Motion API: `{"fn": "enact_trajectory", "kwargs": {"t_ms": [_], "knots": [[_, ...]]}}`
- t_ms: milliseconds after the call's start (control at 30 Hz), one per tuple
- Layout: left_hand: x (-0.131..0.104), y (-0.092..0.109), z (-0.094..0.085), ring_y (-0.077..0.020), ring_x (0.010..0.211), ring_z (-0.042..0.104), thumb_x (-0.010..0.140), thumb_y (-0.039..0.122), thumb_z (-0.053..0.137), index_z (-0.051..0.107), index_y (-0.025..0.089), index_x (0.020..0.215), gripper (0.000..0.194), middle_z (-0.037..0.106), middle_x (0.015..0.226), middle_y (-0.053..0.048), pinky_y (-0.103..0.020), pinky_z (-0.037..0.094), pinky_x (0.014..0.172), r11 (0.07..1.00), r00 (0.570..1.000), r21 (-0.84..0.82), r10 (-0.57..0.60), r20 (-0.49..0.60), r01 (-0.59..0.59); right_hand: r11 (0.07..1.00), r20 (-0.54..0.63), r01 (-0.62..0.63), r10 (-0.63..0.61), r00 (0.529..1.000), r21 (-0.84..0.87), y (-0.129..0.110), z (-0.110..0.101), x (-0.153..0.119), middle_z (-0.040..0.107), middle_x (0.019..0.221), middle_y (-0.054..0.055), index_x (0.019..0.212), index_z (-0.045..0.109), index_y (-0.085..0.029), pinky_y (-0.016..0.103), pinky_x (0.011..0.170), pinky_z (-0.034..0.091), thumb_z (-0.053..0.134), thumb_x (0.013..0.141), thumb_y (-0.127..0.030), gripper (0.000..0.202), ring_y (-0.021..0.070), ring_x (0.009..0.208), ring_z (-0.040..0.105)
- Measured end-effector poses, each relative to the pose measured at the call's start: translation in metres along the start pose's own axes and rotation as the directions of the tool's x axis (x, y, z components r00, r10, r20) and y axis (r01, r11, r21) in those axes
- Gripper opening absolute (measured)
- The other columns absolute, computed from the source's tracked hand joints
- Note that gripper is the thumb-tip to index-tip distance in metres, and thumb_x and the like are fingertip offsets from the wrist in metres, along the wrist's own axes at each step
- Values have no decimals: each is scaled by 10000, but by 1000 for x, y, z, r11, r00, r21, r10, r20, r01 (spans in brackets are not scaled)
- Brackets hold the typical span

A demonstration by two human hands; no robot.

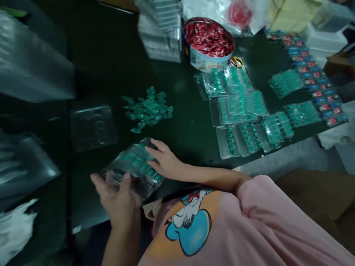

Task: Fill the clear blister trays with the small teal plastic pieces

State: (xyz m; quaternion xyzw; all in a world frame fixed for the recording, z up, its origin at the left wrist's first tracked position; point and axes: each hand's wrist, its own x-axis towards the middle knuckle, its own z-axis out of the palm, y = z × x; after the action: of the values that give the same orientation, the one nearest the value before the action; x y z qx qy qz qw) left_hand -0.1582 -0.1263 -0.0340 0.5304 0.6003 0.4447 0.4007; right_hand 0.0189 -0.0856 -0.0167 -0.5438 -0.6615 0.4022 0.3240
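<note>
Between my two hands is a clear plastic tray [138,159] with a row of green pieces inside, tilted over the dark table's near edge. My left hand [118,192] grips its lower left end, thumb on top. On its upper right side rests my right hand [163,159], with fingers spread over the rim and the plastic. Just beyond the tray lies a loose heap of green pieces [149,109]. Left of the heap, a clear tray [93,127] without green pieces lies flat on the table.
Filled green trays [238,107] overlap at the right. Behind them stand a round tin [208,61] of red packets and yellow scissors [236,62]. Stacked clear trays [163,40] stand at the back, more plastic [33,62] at the left. Small packs [318,81] line the far right.
</note>
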Motion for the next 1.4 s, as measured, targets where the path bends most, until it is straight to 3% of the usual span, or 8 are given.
{"fn": "enact_trajectory", "kwargs": {"t_ms": [133, 267, 400, 500, 700, 833, 1033, 1400], "knots": [[-2, 35, 27, -217, 1354, 512, 858, 315, 678, 427, 488, 1362, 589, 537, 1428, 51, -430, 538, 1073, 903, 950, -322, -311, -28, 286, 960, -95, -68, 97, 991, 272, 15, -20, -12, 255, 1621, 94, 1447, 438, -169, 347, 1195, 343, 717, 837, -372, 701, 227, 1501, 271], [-2, 80, 54, -244, 1358, 509, 792, 298, 757, 417, 451, 1414, 725, 667, 1260, 27, -431, 594, 991, 742, 818, -376, -569, 86, 555, 812, -71, -235, 320, 945, 534, 23, -46, -26, 369, 1550, 120, 1428, 474, -212, 369, 1034, 506, 783, 735, -473, 802, 258, 1350, 492], [0, 119, 94, -268, 1327, 535, 794, 275, 751, 422, 437, 1431, 735, 643, 1319, 40, -410, 602, 959, 767, 857, -381, -457, 241, 516, 672, -35, -269, 403, 914, 690, 26, -100, -56, 632, 1243, 97, 1428, 471, -225, 374, 948, 532, 752, 757, -509, 781, 219, 1102, 634], [-4, 144, 144, -246, 1197, 627, 782, 239, 759, 331, 393, 1503, 852, 639, 1309, -37, -363, 594, 931, 754, 825, -387, -357, 438, 531, 701, -166, -196, 413, 896, 685, 30, -158, -93, 680, 1026, 36, 1370, 530, -235, 333, 843, 547, 691, 816, -512, 640, 178, 903, 650], [-29, 179, 265, -212, 1131, 643, 750, 204, 780, 165, 347, 1572, 1036, 534, 1408, -110, -372, 539, 977, 709, 636, -310, -247, 731, 633, 880, -524, -298, 462, 716, 369, 67, -274, -173, 685, 936, 26, 1372, 541, -233, 346, 764, 551, 666, 821, -480, 616, 184, 798, 638], [-44, 184, 316, -251, 1289, 543, 788, 256, 765, 111, 332, 1582, 1031, 352, 1567, -130, -404, 494, 1032, 747, 540, -165, -292, 789, 644, 872, -695, -488, 368, 618, 29, 105, -317, -200, 688, 1035, 88, 1357, 566, -203, 425, 832, 554, 610, 839, -454, 578, 206, 814, 643], [-51, 164, 328, -307, 1363, 456, 761, 270, 770, 225, 282, 1571, 976, 218, 1629, -128, -399, 484, 1050, 918, 597, -97, -167, 784, 384, 763, -800, -559, 95, 593, -324, 129, -312, -191, 620, 1240, 204, 1309, 601, -130, 505, 1011, 479, 536, 878, -357, 491, 304, 1138, 596], [-53, 146, 309, -282, 1336, 462, 835, 250, 651, 170, 328, 1575, 886, 143, 1646, -103, -417, 490, 1036, 996, 596, -54, 3, 803, 68, 769, -794, -523, 33, 607, -368, 121, -307, -196, 692, 1165, 137, 1254, 631, -200, 496, 1008, 474, 491, 939, -407, 402, 275, 1123, 610]]}}
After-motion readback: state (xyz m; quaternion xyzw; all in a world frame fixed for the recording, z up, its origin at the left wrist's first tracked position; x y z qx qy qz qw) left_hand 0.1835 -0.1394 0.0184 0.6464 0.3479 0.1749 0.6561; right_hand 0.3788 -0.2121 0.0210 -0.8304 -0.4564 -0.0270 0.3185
